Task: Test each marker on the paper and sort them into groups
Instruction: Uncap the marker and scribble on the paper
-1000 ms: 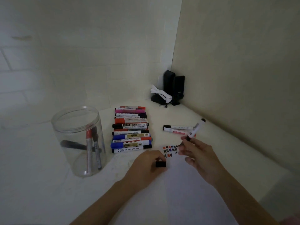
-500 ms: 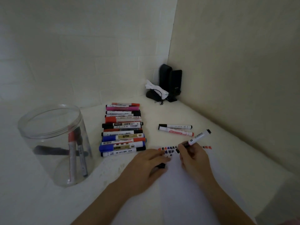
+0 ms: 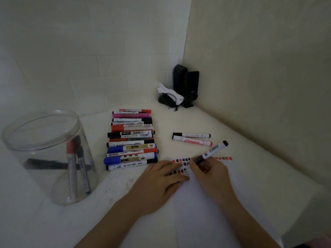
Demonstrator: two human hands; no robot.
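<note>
Right now the black marker [image 3: 211, 152] slants up and away to the right, its tip down on the sheet of paper [image 3: 206, 203] among rows of red, blue and black test marks [image 3: 182, 164]. The right hand [image 3: 211, 174] pinches it low on the barrel in a writing grip. Just beside it, the left hand [image 3: 161, 179] lies flat with fingers spread, pinning the sheet's left edge; something dark shows beneath it, perhaps a cap. Two markers [image 3: 191, 138] rest beyond the right hand, the nearer group for that hand; the long row of markers [image 3: 131, 140] lies beyond the left, and the clear jar [image 3: 48, 158] stands farther left.
</note>
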